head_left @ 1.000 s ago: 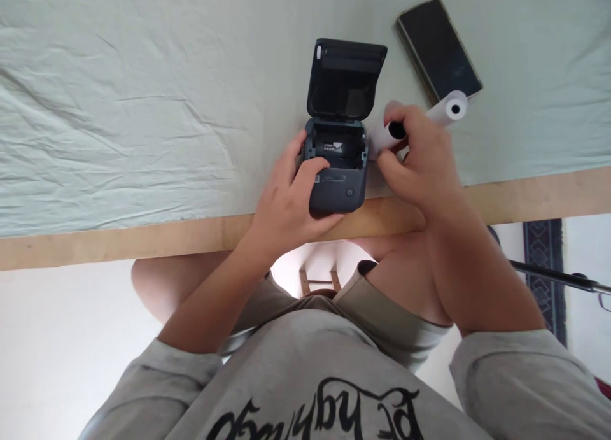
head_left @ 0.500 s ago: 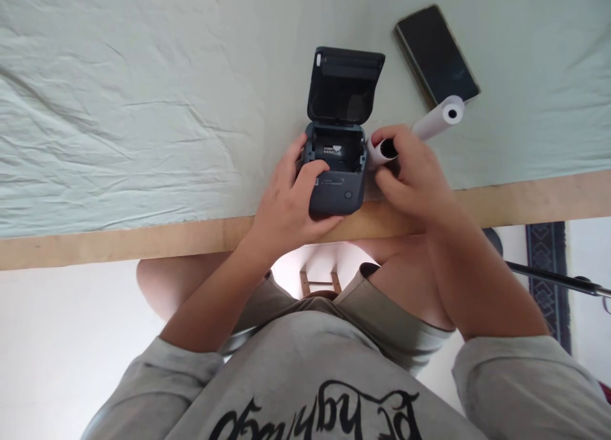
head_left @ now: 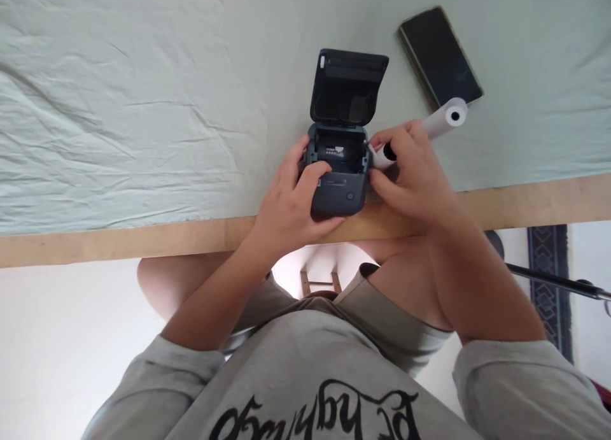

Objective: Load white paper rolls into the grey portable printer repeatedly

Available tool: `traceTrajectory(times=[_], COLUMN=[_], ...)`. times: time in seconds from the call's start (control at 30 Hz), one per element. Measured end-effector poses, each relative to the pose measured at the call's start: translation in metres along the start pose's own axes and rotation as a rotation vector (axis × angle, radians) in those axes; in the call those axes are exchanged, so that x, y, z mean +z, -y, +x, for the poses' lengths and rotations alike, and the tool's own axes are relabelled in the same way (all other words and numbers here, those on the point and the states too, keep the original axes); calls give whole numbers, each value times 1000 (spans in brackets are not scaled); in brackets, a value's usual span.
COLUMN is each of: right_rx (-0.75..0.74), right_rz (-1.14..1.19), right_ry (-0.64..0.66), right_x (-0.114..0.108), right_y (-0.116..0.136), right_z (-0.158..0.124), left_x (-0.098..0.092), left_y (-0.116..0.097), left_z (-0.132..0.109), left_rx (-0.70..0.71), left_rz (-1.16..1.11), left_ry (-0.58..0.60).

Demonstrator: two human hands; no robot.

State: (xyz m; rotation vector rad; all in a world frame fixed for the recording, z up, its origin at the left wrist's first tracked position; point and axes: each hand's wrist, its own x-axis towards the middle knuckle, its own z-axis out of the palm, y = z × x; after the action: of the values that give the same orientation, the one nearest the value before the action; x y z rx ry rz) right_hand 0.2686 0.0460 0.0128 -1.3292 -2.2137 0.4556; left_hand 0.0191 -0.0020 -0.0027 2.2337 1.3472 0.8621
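Note:
A small dark grey printer (head_left: 340, 195) stands near the table's front edge with its lid (head_left: 347, 86) flipped up and its paper bay bare. My left hand (head_left: 291, 201) is wrapped round the printer's left side, thumb on its front panel. My right hand (head_left: 415, 172) is closed on a white paper roll (head_left: 383, 154), held right against the printer's right edge. Fingers hide most of that roll.
A second white paper roll (head_left: 446, 117) lies on the pale green cloth (head_left: 143, 109) behind my right hand, touching a dark phone (head_left: 439, 55). The table's wooden edge (head_left: 119, 242) runs across below. A dark rod (head_left: 554, 281) sticks out at lower right.
My right hand has brought the paper roll down and left, from beside the printer's lid hinge to its right edge. My left hand has stayed on the printer.

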Motion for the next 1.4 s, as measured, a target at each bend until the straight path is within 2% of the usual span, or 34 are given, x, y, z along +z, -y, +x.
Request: traceTrajectory(times=[0.17,0.27,0.4,0.53,0.7,0.8,0.87,0.97,1.03,1.17,1.3,1.4], right_rx=[10,22,43,54,186,246,213,22,-33,21,0,66], right_rz=[86,125,-4,-62,240,403,395,258,130,-14,21,31], right_ry=[-47,-25,-37,-85,-263,-245,-256,-307,-238,-55,-22,-9], right_x=[1,2,6,5,-2,-3,-3,-3,-2,5,11,14], right_y=[-8,-8,-6,-5,12,24,32,44,50,49,40,36], right_z=[-2,-3,-1,0,-2,0,3,9,14,23,30,32], left_x=[0,1,2,3,1,1,1,2,3,2,0,0], left_y=[0,0,1,2,2,2,3,5,7,12,13,11], left_z=[0,0,0,0,-1,0,-1,-1,-2,-3,-3,-2], left_rx=[-13,-1,32,6,11,18,10,38,66,29,35,49], left_rz=[-21,-15,3,-19,-25,-8,5,-16,-80,-188,-166,-132], left_ry=[12,3,-29,-12,-9,0,8,-9,-24,-11,-1,8])
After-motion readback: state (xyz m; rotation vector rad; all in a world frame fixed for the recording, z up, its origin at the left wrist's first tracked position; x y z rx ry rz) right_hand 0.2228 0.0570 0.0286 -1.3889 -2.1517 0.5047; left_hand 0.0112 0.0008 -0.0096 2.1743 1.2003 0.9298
